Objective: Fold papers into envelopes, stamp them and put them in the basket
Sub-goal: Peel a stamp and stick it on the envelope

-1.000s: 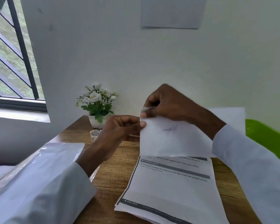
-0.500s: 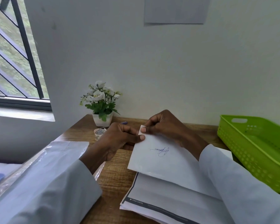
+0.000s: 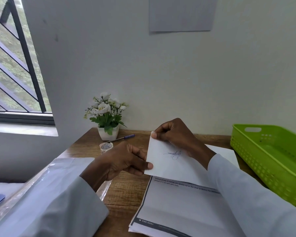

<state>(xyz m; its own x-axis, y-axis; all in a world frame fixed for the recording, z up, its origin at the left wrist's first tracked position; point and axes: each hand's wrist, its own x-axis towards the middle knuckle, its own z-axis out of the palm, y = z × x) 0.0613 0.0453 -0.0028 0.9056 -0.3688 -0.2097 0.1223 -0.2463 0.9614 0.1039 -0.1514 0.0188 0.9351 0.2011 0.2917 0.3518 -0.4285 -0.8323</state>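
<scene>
A white envelope (image 3: pixel 171 161) with a blue signature on its face is held above the desk at the centre. My left hand (image 3: pixel 125 161) pinches its lower left corner between thumb and fingers. My right hand (image 3: pixel 176 135) pinches its upper left corner from behind. Under it lies a stack of printed papers (image 3: pixel 178 207) on the wooden desk (image 3: pixel 125 190). A green plastic basket (image 3: pixel 270 159) stands at the right, with nothing visible inside.
A white pot of white flowers (image 3: pixel 107 117) stands against the back wall. A blue pen (image 3: pixel 122 138) and a roll of tape (image 3: pixel 106 147) lie beside it. A clear plastic packet (image 3: pixel 46 177) lies at the left. A window is on the left.
The envelope has come down from face height to just above the papers. My left hand slid from its top edge to the lower left corner. The camera tilted, and the basket came into view.
</scene>
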